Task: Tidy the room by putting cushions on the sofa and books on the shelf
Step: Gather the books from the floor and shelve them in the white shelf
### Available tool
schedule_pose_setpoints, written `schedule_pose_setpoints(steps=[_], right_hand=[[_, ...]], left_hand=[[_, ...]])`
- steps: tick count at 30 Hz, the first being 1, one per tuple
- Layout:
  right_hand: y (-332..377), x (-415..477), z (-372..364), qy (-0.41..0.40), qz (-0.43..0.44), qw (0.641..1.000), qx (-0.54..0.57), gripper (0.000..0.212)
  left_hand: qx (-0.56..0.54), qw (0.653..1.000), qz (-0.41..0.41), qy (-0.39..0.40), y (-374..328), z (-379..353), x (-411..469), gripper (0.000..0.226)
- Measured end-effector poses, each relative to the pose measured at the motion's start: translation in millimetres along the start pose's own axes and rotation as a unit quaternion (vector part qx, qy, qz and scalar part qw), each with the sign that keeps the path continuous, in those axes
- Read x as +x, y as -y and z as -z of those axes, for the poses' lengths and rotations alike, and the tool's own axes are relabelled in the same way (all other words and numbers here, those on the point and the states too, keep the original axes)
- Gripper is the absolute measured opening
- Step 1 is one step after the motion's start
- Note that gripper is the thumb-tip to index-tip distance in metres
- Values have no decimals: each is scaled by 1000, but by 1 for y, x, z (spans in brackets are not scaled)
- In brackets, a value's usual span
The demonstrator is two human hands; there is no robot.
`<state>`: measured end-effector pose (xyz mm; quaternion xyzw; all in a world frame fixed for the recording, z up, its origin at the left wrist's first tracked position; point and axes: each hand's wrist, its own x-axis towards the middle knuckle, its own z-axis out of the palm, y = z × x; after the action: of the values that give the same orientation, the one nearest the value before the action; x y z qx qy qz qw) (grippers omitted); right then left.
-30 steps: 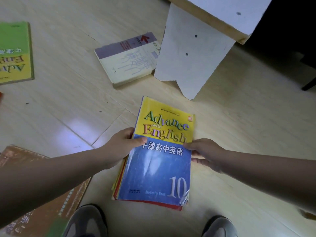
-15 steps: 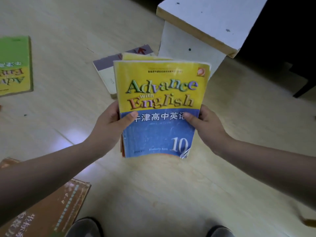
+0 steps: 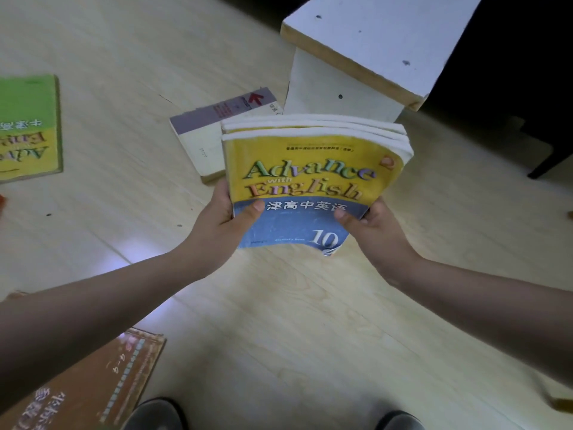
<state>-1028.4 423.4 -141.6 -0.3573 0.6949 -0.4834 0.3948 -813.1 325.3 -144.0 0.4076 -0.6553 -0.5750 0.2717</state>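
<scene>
Far left on the pale wooden floor (image 3: 279, 321) lies a green-and-yellow paperback (image 3: 28, 128), with a brown softcover book (image 3: 93, 383) nearer. A white-and-purple book (image 3: 210, 131) is partly hidden by the raised yellow-and-blue stack of textbooks (image 3: 310, 181). The left hand (image 3: 223, 221) and right hand (image 3: 375, 231) grip its lower edges, thumbs on the cover, fingers apparently curled beneath. A white chipboard unit (image 3: 372, 41) stands behind.

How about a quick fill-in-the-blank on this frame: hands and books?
1. The left hand and right hand grip a stack of books whose top cover shows the number ____.
2. Below its yellow title band, that cover is ____.
3. The green book lies on the person's ____ side.

Missing words: 10; blue; left.
</scene>
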Motion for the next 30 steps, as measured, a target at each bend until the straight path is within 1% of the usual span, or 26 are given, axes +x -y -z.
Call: schedule_pose_setpoints(steps=[2, 4, 6, 9, 12, 14, 17, 19, 24, 28, 30], right_hand=[[-3, 1, -2, 5, -16, 1000, 22, 41], [-5, 2, -3, 12, -21, 1000, 11, 48], [-6, 4, -1, 18, -25, 1000, -5, 51], [-12, 4, 5, 26, -35, 998, -46, 41], [-16, 3, 10, 26, -37, 994, -95, 34], [-14, 2, 12, 17, -40, 992, -116, 28], [-12, -3, 16, -3, -26, 990, -135, 22], [-11, -9, 21, -12, -25, 992, -127, 19], [-14, -26, 46, -38, -41, 994, -92, 16], [-21, -43, 71, -65, -58, 993, -83, 15], [-23, -56, 84, -92, -64, 992, -63, 19]], left_hand=[[0, 1000, 3, 3, 2, -1, 0, 30], [3, 1000, 8, -1, 5, 0, 2, 34], [18, 1000, 9, -7, 7, 1, 3, 32], [63, 998, 8, -9, 12, 0, 2, 30], [129, 991, 3, -28, 16, -3, -6, 30], [165, 985, -16, -37, 16, -3, -11, 31], [191, 981, -27, -36, 12, -2, -15, 28], [190, 981, -15, -17, 8, -3, -18, 23], [182, 982, 13, 46, -6, -20, -24, 20], [203, 974, -1, 96, -23, -40, -23, 20], [218, 968, -14, 123, -35, -52, -19, 23]])
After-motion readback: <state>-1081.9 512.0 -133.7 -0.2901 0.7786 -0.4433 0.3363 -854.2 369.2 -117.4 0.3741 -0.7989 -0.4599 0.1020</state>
